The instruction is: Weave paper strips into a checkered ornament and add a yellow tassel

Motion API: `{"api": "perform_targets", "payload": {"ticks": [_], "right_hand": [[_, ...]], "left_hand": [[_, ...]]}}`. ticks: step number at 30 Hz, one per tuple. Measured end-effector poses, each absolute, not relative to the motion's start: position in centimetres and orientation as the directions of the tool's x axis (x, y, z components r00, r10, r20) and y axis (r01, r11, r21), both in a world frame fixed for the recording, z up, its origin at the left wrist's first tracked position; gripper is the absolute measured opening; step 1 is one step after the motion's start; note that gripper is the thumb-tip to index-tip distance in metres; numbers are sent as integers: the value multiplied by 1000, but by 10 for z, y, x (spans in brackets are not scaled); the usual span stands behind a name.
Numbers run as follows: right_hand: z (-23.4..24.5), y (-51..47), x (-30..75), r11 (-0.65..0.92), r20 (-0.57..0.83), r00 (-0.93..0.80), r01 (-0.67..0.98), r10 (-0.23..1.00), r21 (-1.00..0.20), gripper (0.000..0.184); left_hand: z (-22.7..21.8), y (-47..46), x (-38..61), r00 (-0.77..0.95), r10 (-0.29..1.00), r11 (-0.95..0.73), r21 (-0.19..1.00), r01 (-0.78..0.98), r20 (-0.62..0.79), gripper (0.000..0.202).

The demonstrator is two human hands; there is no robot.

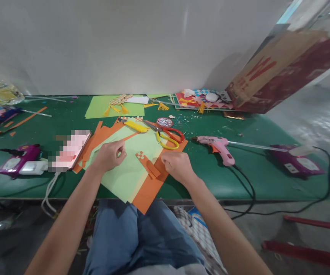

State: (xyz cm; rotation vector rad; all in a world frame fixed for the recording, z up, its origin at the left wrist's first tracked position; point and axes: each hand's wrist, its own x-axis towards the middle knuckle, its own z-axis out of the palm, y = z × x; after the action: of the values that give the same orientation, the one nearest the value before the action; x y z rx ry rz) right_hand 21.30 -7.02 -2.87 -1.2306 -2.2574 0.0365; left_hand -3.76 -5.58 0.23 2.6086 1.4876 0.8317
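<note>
Currently, the left hand (111,156) has fingers curled inward over green paper (119,180); the right hand (178,165), likewise fisted, overlies orange paper (148,195).

Access is assessed from the scissors (159,129). Close on their left, the yellow utility knife (136,126) obstructs a low sideways approach; just behind them stands a round patterned piece (164,122). To their right, the pink glue gun (218,145) leaves only a narrow gap at its nozzle. In front of them, passage exists over the flat pale green sheet (123,175), between left hand (111,155) and right hand (178,164).
</note>
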Motion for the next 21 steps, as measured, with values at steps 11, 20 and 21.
{"api": "perform_targets", "payload": {"ticks": [11,20,21], "right_hand": [[-32,-79,214,640,358,-539,708,763,-298,54],[-30,-82,212,637,311,-558,713,769,-294,52],[-29,-82,211,632,307,-555,716,773,-296,52]], "left_hand": [[3,-61,-27,461,775,-588,228,776,432,3],[2,-61,-26,470,762,-588,171,791,445,12],[3,-62,-26,472,759,-589,164,791,448,12]]}}
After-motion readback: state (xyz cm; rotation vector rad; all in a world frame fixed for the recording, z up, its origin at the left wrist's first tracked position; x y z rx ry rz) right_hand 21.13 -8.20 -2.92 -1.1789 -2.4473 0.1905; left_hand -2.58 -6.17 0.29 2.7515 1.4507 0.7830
